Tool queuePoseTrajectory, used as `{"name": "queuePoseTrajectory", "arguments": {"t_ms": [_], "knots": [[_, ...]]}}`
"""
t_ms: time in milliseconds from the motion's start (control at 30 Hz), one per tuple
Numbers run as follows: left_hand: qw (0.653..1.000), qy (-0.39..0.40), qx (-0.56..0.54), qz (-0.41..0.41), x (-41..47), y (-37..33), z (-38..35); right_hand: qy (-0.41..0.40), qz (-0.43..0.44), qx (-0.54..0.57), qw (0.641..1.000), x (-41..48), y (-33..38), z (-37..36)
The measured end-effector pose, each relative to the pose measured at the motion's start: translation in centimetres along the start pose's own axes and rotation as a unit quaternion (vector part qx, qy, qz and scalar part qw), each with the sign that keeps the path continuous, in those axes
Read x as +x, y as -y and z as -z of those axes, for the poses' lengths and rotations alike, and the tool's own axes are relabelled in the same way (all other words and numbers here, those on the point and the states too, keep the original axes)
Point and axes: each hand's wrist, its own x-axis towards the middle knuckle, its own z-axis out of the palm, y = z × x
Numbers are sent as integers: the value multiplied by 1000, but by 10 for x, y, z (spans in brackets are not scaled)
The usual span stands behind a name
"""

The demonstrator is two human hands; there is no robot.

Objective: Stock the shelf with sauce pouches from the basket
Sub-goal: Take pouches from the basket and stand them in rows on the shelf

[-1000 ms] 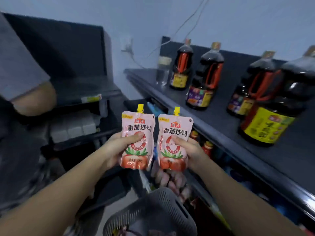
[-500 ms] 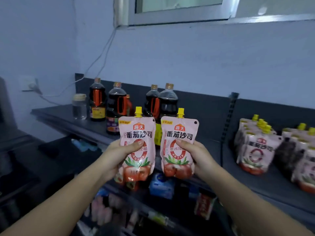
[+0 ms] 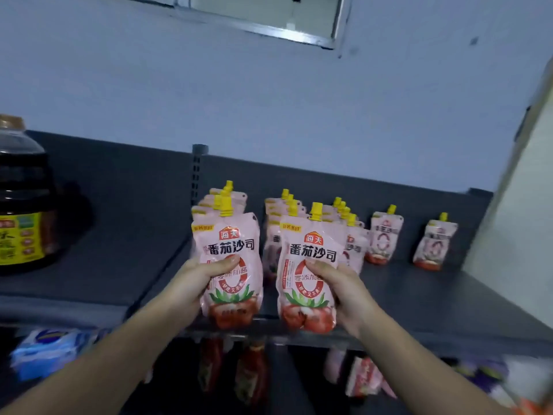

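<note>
My left hand (image 3: 194, 283) grips a pink tomato sauce pouch (image 3: 232, 250) with a yellow spout, held upright. My right hand (image 3: 344, 292) grips a second pink pouch (image 3: 308, 259) the same way. Both pouches hover over the front edge of the dark grey shelf (image 3: 434, 298). Behind them stand rows of the same pouches (image 3: 353, 244), and two single pouches (image 3: 384, 238) (image 3: 435, 242) stand further right. The basket is out of view.
A large dark soy sauce bottle (image 3: 25, 202) stands on the shelf at far left. A blue-white pack (image 3: 45, 351) and red packets (image 3: 251, 372) sit on the shelf below. A pale wall or post (image 3: 520, 235) bounds the right end.
The view has swung right from the soy sauce bottles to the rows of pouches. Both hands kept their pouches and carried them in front of the stocked rows.
</note>
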Motion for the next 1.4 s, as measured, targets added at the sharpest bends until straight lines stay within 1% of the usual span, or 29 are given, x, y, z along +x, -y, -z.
{"name": "queuePoseTrajectory", "arguments": {"t_ms": [67, 233, 300, 333, 400, 567, 700, 800, 900, 1033, 1233, 1400], "knots": [[1000, 12, 9, 1, 13, 25, -43, -26, 3, -12, 1000, -8, 12, 47], [997, 71, 20, 31, 34, 75, -138, -89, 18, -25, 996, -33, 32, 142], [993, 103, 38, 51, 57, 98, -204, -131, 31, -14, 991, -38, 44, 204], [992, 107, 43, 53, 57, 98, -210, -134, 30, -18, 990, -38, 45, 208], [986, 144, 51, 61, 78, 110, -247, -165, 39, -23, 985, -29, 49, 245], [985, 138, 70, 78, 80, 121, -258, -154, 21, -28, 988, -32, 41, 253], [981, 155, 73, 87, 125, 135, -293, -188, 25, -3, 982, 0, 53, 293], [979, 158, 73, 101, 151, 143, -310, -193, 22, -21, 981, 19, 62, 319], [981, 145, 72, 108, 174, 150, -320, -194, 21, -40, 980, 35, 67, 339], [983, 134, 70, 107, 197, 156, -329, -195, 22, -35, 980, 58, 63, 364], [988, 102, 86, 84, 220, 162, -337, -145, 31, -78, 986, 97, 71, 398], [986, 106, 126, 41, 233, 163, -349, -76, 25, -130, 988, 130, 80, 434]]}}
